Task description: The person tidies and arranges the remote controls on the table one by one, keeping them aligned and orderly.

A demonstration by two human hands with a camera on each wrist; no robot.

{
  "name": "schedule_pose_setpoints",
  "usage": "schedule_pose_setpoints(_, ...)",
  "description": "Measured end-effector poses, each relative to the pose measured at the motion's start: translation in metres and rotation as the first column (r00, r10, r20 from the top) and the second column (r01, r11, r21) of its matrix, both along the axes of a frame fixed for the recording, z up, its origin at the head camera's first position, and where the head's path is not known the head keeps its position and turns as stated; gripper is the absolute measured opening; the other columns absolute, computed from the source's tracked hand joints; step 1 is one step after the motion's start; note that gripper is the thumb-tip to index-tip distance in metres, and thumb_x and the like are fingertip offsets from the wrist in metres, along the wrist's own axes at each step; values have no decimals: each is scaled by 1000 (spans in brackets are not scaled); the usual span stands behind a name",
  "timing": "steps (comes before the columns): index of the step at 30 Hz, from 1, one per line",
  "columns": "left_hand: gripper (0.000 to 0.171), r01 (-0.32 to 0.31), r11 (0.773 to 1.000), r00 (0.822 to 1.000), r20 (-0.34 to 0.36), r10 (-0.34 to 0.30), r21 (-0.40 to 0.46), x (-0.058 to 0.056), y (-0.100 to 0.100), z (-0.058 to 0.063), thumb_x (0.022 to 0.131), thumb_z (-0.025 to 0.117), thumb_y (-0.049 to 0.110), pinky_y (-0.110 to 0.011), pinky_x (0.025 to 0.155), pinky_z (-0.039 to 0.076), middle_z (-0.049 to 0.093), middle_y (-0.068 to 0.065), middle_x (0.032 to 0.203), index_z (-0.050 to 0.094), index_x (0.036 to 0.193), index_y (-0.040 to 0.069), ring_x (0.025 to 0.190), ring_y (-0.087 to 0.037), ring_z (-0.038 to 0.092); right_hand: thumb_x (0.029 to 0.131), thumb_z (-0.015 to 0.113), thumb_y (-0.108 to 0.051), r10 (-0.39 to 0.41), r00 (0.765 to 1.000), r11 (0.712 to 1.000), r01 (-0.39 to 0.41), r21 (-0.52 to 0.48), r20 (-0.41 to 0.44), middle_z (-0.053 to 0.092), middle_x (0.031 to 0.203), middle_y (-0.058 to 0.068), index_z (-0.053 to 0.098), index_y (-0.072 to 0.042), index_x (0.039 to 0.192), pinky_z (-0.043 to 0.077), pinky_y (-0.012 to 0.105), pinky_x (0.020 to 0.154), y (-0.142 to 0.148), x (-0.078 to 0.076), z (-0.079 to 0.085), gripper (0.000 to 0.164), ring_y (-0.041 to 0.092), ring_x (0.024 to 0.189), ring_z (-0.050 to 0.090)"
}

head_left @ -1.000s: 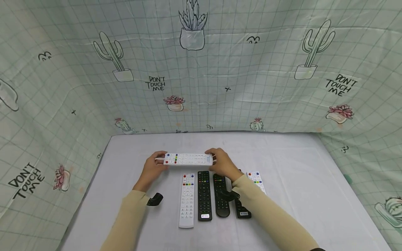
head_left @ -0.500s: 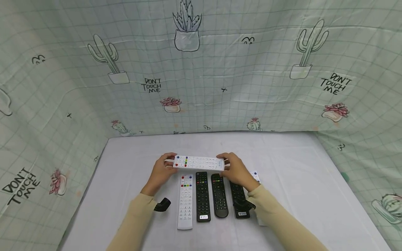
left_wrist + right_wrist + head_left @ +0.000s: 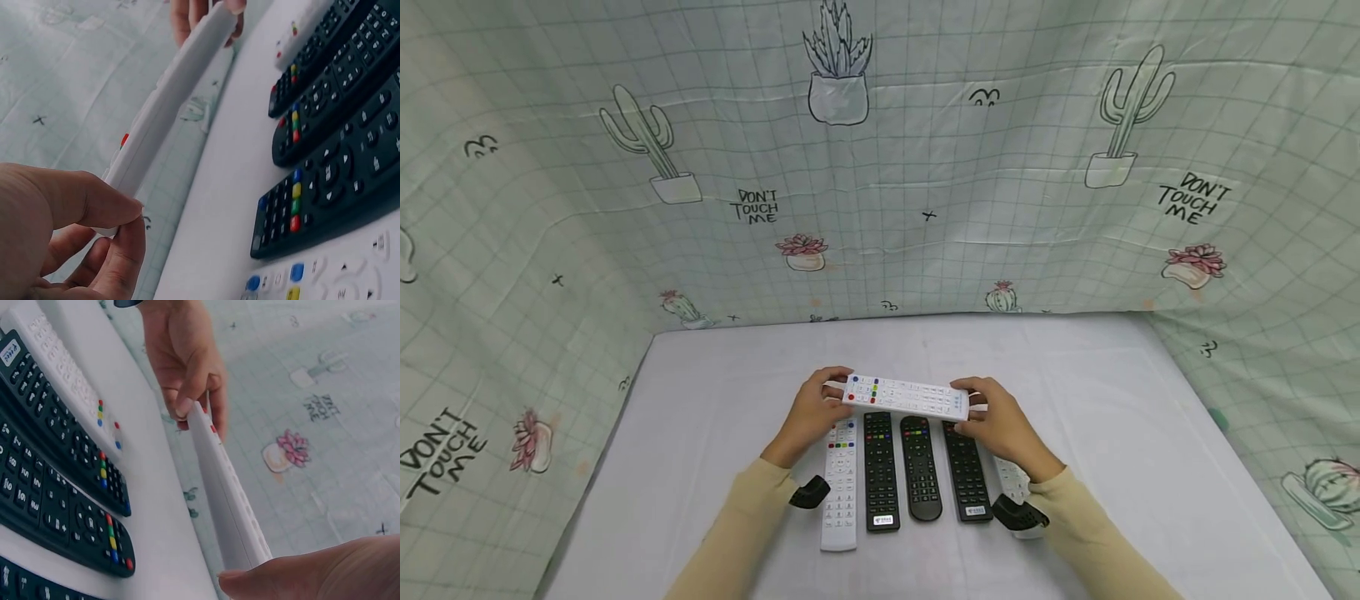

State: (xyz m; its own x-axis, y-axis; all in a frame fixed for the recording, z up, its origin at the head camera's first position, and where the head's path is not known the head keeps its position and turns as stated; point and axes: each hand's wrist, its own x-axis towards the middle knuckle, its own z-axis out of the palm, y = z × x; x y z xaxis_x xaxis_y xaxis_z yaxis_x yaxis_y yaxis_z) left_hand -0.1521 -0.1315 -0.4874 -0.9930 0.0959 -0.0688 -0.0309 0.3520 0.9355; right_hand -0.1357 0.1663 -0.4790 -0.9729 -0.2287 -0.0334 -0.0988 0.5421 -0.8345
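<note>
Both hands hold a white remote control (image 3: 907, 397) sideways above the table, its buttons facing up. My left hand (image 3: 811, 413) pinches the end with the blue and red buttons; in the left wrist view the thumb and fingers of that hand (image 3: 81, 231) close on it. At the opposite end my right hand (image 3: 1002, 422) grips between thumb and fingers. Just below lie a white remote (image 3: 839, 492), a black remote (image 3: 882, 475), a rounded black remote (image 3: 921, 471), another black remote (image 3: 967, 475) and a white remote (image 3: 1012, 481) partly hidden by the right wrist.
The white table (image 3: 737, 358) extends around the row of remotes. A patterned cloth (image 3: 910, 267) hangs behind it and along both sides. Dark camera mounts (image 3: 809, 492) stick out at the wrists, low over the outer remotes.
Both hands have carried the white remote to the right, and its right end now dips lower in the head view. The row of remotes has stayed in place.
</note>
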Motion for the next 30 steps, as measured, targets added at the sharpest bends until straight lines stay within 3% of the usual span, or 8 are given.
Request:
schedule_pose_setpoints(15,55,114,993,993,-32,-114,4,-3,32,-1,88,70,-10,-34,83,57,56,-24,136,57,141,-5,105,-27,62,87,75,13,-46,999,999,46,-11,8,54,136,32,55,9,143,61,40,96,36,26,4,59,47,122,62)
schedule_pose_setpoints(25,55,184,983,983,-4,-184,6,-7,49,2,87,71,-10,-31,80,58,57,-23,137,58,141,-5,104,-24,64,89,72,13,-97,991,993,102,-55,95,49,142,35,51,9,147,62,38,94,52,46,1,62,51,123,63)
schedule_pose_setpoints(30,55,252,968,968,-14,-252,16,-10,58,5,88,70,-11,-30,80,57,55,-26,136,56,141,-7,105,-26,64,88,73,14,-124,985,989,133,-64,121,48,144,35,50,9,147,62,36,93,60,55,-1,64,51,125,62)
